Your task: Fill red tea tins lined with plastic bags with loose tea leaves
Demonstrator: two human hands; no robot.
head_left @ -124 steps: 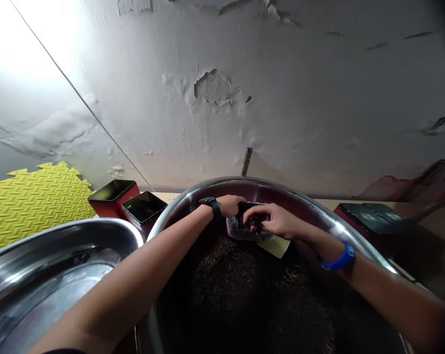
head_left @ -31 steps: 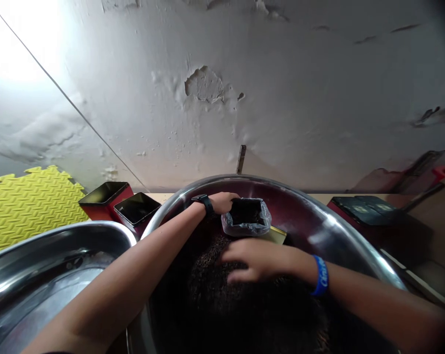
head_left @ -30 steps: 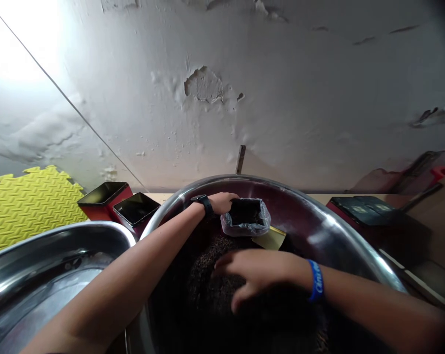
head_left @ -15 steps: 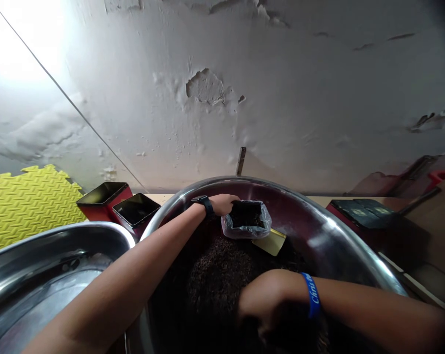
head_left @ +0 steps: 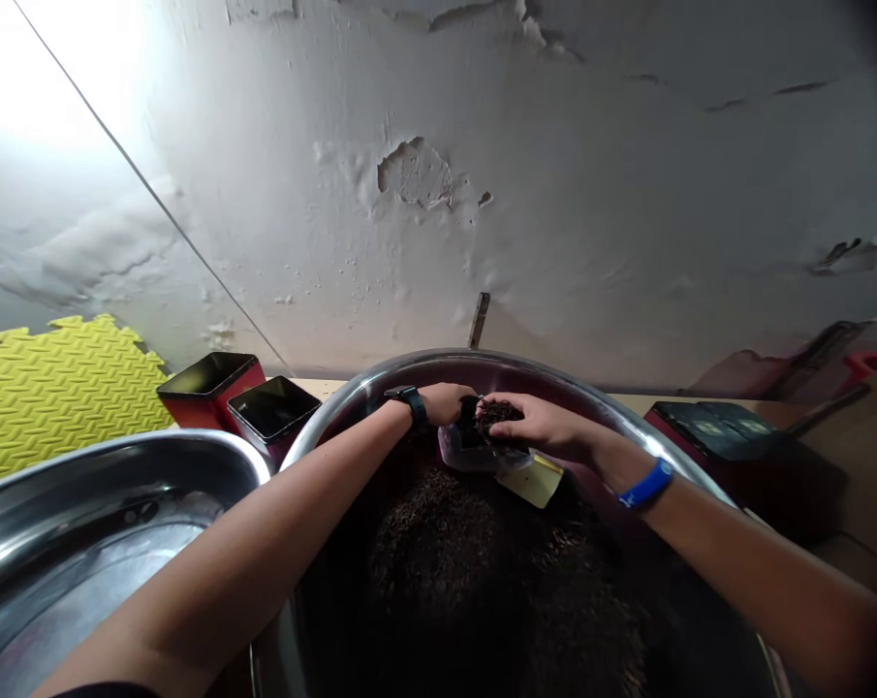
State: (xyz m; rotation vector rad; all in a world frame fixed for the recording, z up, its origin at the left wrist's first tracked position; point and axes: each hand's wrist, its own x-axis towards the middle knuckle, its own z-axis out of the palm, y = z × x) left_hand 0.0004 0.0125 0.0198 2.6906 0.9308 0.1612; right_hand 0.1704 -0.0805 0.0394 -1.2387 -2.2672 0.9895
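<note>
My left hand (head_left: 447, 400), with a dark watch on its wrist, grips the far-left rim of a small tin lined with a clear plastic bag (head_left: 478, 459). Over the tin's right side, my right hand (head_left: 547, 425) is cupped round a clump of dark, dried leaf bits (head_left: 497, 417) that look like tea leaves. The hand hides much of the opening. More dark tea leaves (head_left: 438, 533) lie heaped in the large metal basin (head_left: 416, 360) below both hands. A gold-coloured flat lid (head_left: 532, 482) rests on the leaves beside the tin.
A second metal basin (head_left: 245, 448) stands at the left. Behind it are two open red tins (head_left: 203, 412) and a yellow foam mat (head_left: 52, 402). Dark-topped boxes (head_left: 714, 427) stand to the right. A peeling wall (head_left: 590, 213) rises behind.
My right hand has risen from the leaves in the basin to the lined tin, carrying a handful of tea leaves. My left hand keeps its grip on the tin's rim.
</note>
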